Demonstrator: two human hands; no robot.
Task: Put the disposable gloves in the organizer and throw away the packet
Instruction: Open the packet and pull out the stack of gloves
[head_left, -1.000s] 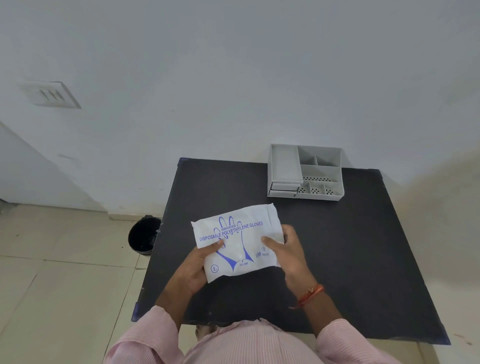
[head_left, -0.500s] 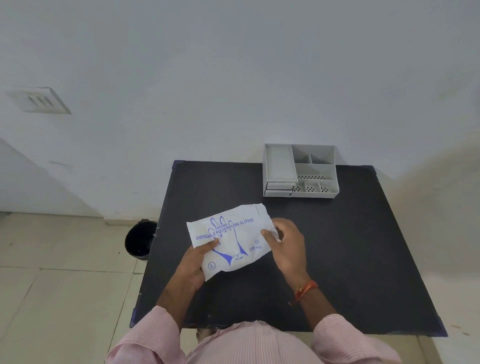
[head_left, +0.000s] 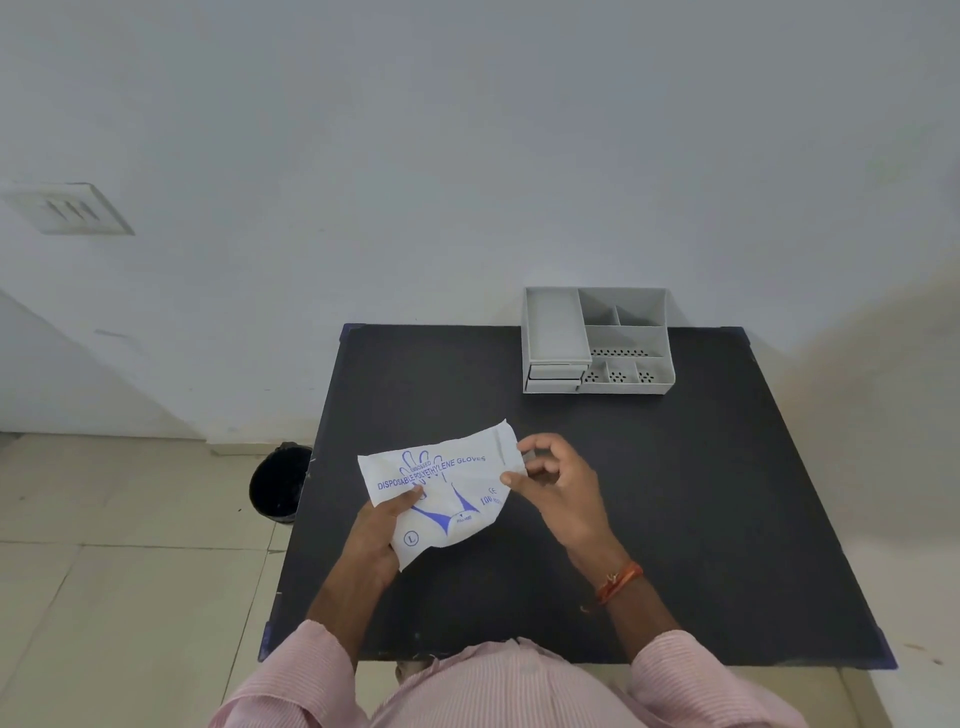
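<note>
A white packet printed in blue with "disposable polyethylene gloves" is held a little above the black table. My left hand grips its lower left corner, thumb on top. My right hand pinches the packet's right edge between thumb and fingers. The gloves inside are hidden. A grey organizer with several compartments stands at the table's far edge, beyond and to the right of my hands.
A black bin stands on the tiled floor just left of the table. A white wall rises behind the table, with a switch plate at the left. The table's right half is bare.
My right hand has slid from the front of the packet to its right edge, and the fingers now pinch there. The packet has tilted slightly. My left hand keeps its hold.
</note>
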